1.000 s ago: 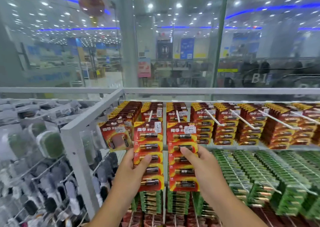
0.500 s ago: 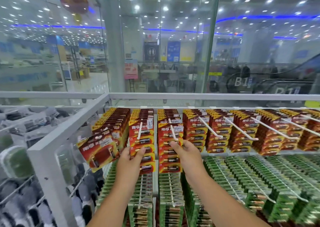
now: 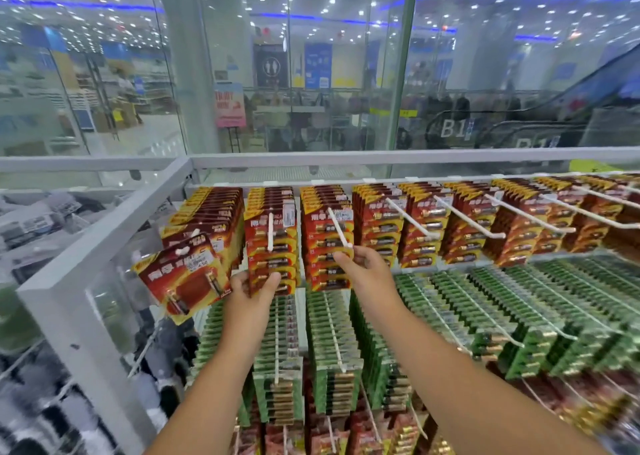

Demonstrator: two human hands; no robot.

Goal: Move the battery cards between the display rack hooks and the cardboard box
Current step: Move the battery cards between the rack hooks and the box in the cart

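Fingers (image 3: 341,258) of the right hand (image 3: 365,274) and of the left hand (image 3: 254,286) curl round red battery cards (image 3: 272,246), steadying each hanging stack on its white hook (image 3: 270,236).

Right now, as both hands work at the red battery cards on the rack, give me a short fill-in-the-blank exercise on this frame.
1. The left hand grips the bottom of a stack of ____ battery cards.
2. The right hand is at the tip of a ____ hook.
3. The row below the red cards holds ____ cards.
4. The sign beyond the glass reads ____.

Missing words: red; white; green; B1
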